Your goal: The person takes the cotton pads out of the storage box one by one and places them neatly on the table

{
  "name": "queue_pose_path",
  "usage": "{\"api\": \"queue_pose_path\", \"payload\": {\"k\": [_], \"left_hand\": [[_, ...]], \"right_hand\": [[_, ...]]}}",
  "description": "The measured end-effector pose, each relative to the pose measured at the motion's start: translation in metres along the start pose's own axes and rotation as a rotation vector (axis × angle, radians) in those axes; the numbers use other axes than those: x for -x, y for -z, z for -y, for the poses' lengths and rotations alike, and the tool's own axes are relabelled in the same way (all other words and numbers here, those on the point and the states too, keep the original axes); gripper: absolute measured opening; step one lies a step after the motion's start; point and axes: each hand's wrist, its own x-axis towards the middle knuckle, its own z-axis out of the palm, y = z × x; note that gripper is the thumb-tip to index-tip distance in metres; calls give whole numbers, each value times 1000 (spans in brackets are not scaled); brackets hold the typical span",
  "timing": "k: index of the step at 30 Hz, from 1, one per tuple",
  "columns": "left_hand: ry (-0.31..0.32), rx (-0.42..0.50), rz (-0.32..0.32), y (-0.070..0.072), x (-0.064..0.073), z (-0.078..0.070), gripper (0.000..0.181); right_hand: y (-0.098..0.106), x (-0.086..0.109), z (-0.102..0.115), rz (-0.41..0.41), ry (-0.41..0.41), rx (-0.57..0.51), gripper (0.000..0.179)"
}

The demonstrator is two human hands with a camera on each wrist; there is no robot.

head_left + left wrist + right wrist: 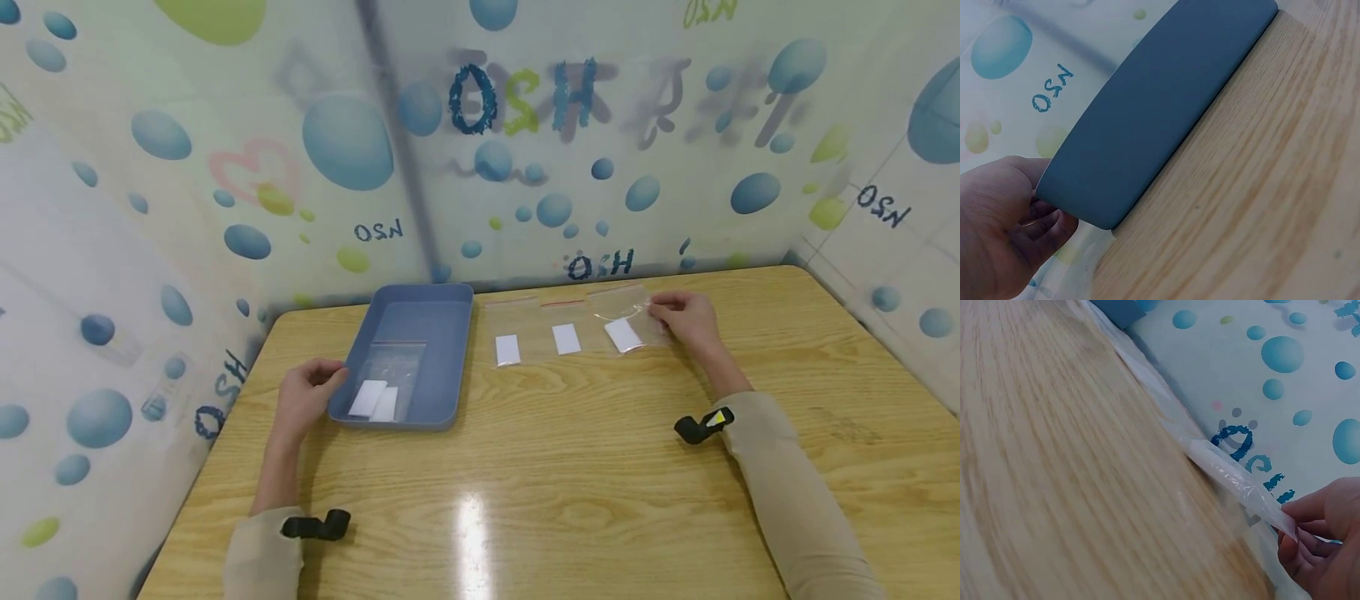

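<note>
My left hand [303,396] holds the near left edge of a blue plastic tray [442,350], thumb at the rim, as the left wrist view also shows along the tray's outer wall [1147,112]. Inside the tray lie clear zip-lock bags [405,367] with two white cards [367,398] showing. At the right end of a row of three zip bags, my right hand [688,319] pinches the side edge of the rightmost bag [651,325]. That bag is tilted and holds a white card [622,336]. In the right wrist view its plastic [1235,475] stretches from the fingertips.
Left of the pinched bag lie the middle zip bag [564,317] and the left one [510,321], each with a white card. The wooden table [555,467] ends at a patterned wall covering [480,217] behind the tray and bags.
</note>
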Motion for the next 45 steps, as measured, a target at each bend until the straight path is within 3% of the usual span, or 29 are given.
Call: {"api": "queue_pose_path", "payload": {"k": [24,36,45], "left_hand": [[5,-5,-2,0,0,0,26],[7,5,-4,0,0,0,26],[10,8,-4,0,0,0,27]], "right_hand": [[-5,-1,-8,-34,7,67,36],[3,3,-1,-6,-28,56,42],[2,8,13,19,-1,3,44]]}}
